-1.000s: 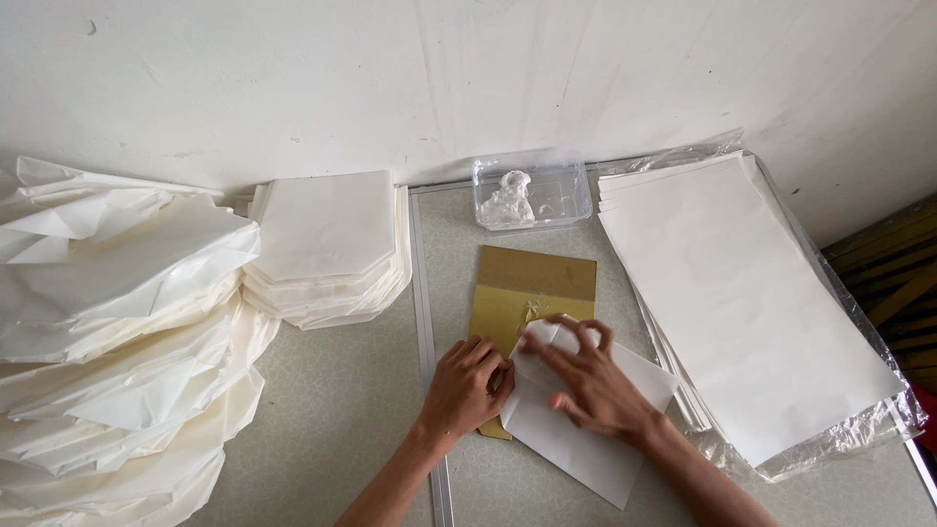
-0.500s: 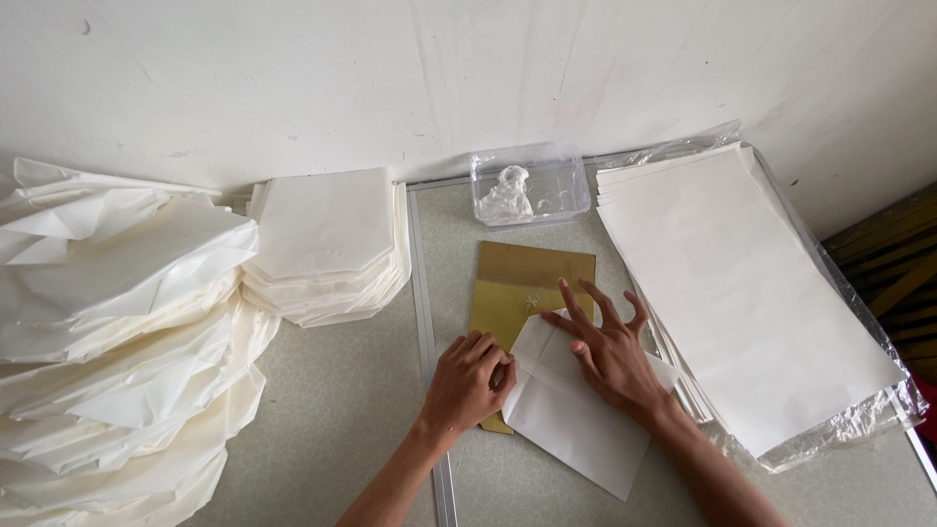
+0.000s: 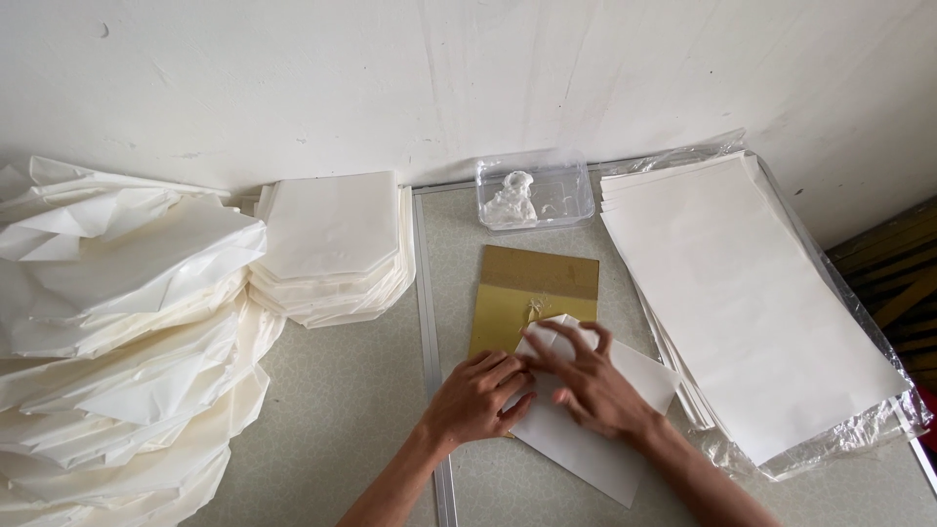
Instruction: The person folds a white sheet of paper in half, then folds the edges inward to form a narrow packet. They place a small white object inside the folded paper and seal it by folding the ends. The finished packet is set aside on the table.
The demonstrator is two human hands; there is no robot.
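Your two hands meet over a white paper sheet (image 3: 586, 439) lying slantwise on a speckled grey table (image 3: 342, 410), its upper corner overlapping a gold-brown card (image 3: 532, 293) near the middle of the surface. Your left hand (image 3: 475, 398) lies flat, palm down, fingers pressing the sheet's left edge without closing around it. Your right hand (image 3: 590, 385) rests on top of the sheet with fingers bent at its folded upper corner; whether they pinch the fold or merely press it cannot be told from the head view. Just beyond the card, against the white wall (image 3: 468, 78), sits a clear plastic box (image 3: 537, 190) with something white and crumpled inside. To your right, a thick stack of large white sheets (image 3: 752, 303) lies on clear plastic wrap (image 3: 869, 425). To your left, past a metal strip (image 3: 427, 312) running across the tabletop, stands a neat stack of folded white paper (image 3: 332, 244), and further left a loose heap of white folded pieces (image 3: 117, 332).
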